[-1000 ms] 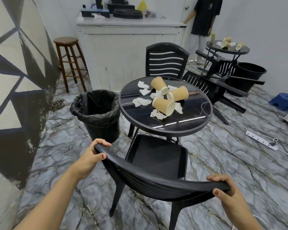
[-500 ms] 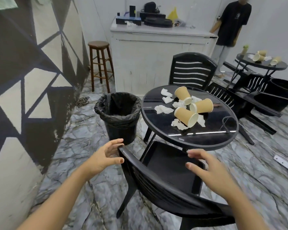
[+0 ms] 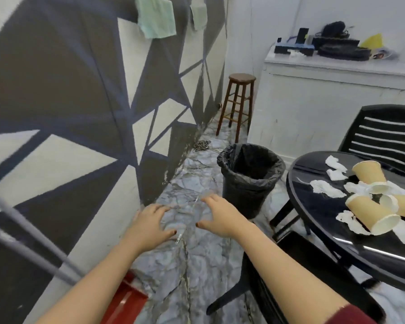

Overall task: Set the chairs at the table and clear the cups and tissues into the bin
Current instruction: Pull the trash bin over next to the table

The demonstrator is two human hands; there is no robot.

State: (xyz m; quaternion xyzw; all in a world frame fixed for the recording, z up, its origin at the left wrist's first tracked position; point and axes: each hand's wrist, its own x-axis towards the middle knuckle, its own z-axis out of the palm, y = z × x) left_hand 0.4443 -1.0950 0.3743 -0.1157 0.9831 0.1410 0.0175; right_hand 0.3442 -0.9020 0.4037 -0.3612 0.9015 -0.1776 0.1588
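Both hands free: my left hand (image 3: pixel 150 224) and right hand (image 3: pixel 216 215) hover with fingers spread over the floor, gripping nothing, just left of the bin (image 3: pixel 250 176). Near chair (image 3: pixel 302 272) looks tucked at the table (image 3: pixel 318 232). Cups (image 3: pixel 369 212) and tissues (image 3: pixel 325 188) lie on it, right of the bin. Next, I reckon: swing right, grab a cup, drop it in.

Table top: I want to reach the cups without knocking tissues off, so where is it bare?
The table is bare along its rim nearest the bin and along its front edge. The cups and tissues crowd the middle and right. Both hands hover over the floor.
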